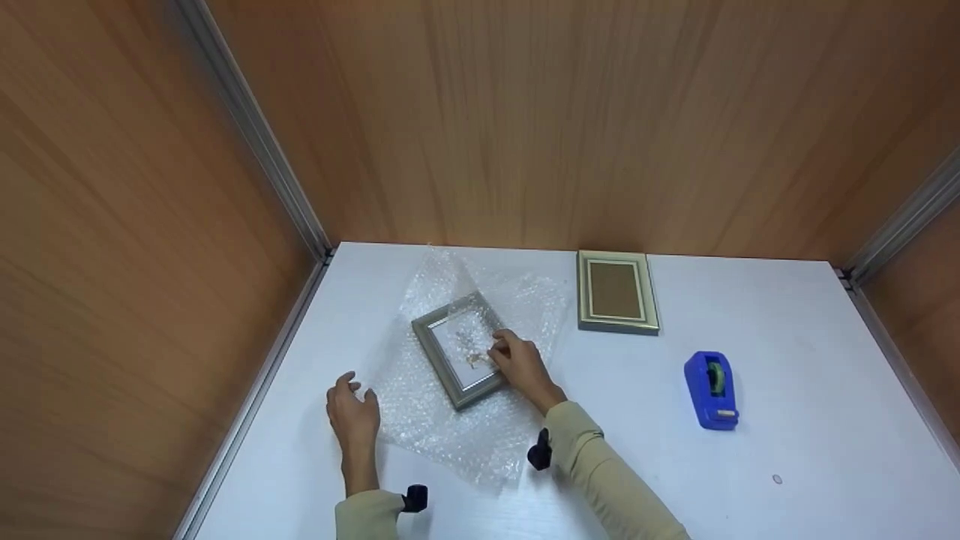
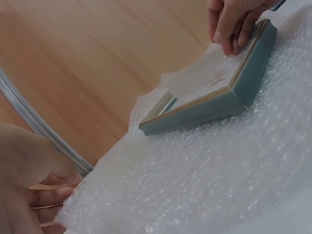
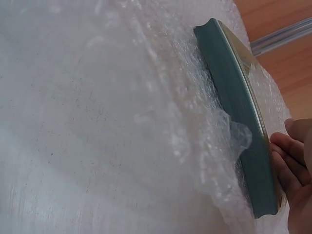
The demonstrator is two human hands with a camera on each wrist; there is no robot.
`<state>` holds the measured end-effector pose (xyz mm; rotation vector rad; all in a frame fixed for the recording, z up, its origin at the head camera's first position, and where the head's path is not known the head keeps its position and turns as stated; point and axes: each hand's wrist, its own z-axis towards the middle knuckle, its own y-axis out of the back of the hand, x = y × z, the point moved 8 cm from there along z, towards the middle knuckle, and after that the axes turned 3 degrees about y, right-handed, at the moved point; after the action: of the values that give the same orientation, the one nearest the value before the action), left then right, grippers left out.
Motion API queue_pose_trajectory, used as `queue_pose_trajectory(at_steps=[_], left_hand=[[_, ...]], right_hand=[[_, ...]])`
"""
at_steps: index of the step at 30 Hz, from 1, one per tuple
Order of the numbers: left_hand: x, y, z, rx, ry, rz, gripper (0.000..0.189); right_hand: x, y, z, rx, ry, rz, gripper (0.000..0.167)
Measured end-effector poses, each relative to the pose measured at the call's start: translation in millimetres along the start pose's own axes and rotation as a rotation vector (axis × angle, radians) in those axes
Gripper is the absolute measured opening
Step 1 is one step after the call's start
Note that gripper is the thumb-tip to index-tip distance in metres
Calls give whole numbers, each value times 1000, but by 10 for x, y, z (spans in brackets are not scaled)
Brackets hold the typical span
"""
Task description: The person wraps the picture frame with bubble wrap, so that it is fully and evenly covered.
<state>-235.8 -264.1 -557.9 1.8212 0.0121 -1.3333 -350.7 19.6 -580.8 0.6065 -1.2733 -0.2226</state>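
Note:
A grey-green picture frame (image 1: 442, 358) lies at a slant on a sheet of bubble wrap (image 1: 420, 420). One flap of the wrap (image 2: 187, 78) is folded over the frame's face. My right hand (image 1: 523, 365) is above the frame's right side, pinching the end of that flap between thumb and fingers; the exact grip is partly hidden. In the right wrist view, its fingers (image 3: 287, 161) are close by the frame's edge. At the wrap's left corner, my left hand (image 1: 354, 412) has its fingers loosely bent, with the fingertips beside the sheet's edge and nothing visibly gripped.
A second picture frame (image 1: 616, 292) with a brown panel lies near the back wall. A blue tape dispenser (image 1: 712, 390) stands to the right on the white table (image 1: 802, 375). A small clear scrap (image 1: 777, 479) lies near the front. Wooden panels (image 1: 562, 120) enclose the table.

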Motion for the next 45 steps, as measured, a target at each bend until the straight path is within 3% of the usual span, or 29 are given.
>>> queue_pose_trajectory(at_steps=[5, 10, 12, 16, 19, 23, 31, 37, 45], left_hand=[[34, 24, -3, 39, 38, -65, 41], [71, -71, -27, 222, 85, -25, 38], [53, -114, -45, 290, 81, -62, 39], [-24, -180, -93, 377, 71, -171, 42], [-93, -238, -139, 423, 61, -186, 44], [-217, -299, -186, 427, 7, -190, 41], [-527, -393, -181, 309, -145, -195, 34], [-766, -546, -194, 304, -270, -134, 38], [-908, -828, -207, 378, -257, -48, 45]], right_hand=[[-4, -1, 3, 0, 4, 3, 34], [-19, 12, 3, -8, -2, -5, 34], [-31, 10, 4, -7, -10, -13, 34], [-32, 2, 9, -5, -9, -15, 35], [-24, 3, 11, -9, -2, -5, 35], [-16, 9, 2, -14, 11, -10, 33], [-33, 1, -2, -11, 14, -6, 33], [-26, 4, -3, -25, 26, -15, 31], [-22, -5, 13, -24, 13, -12, 31]])
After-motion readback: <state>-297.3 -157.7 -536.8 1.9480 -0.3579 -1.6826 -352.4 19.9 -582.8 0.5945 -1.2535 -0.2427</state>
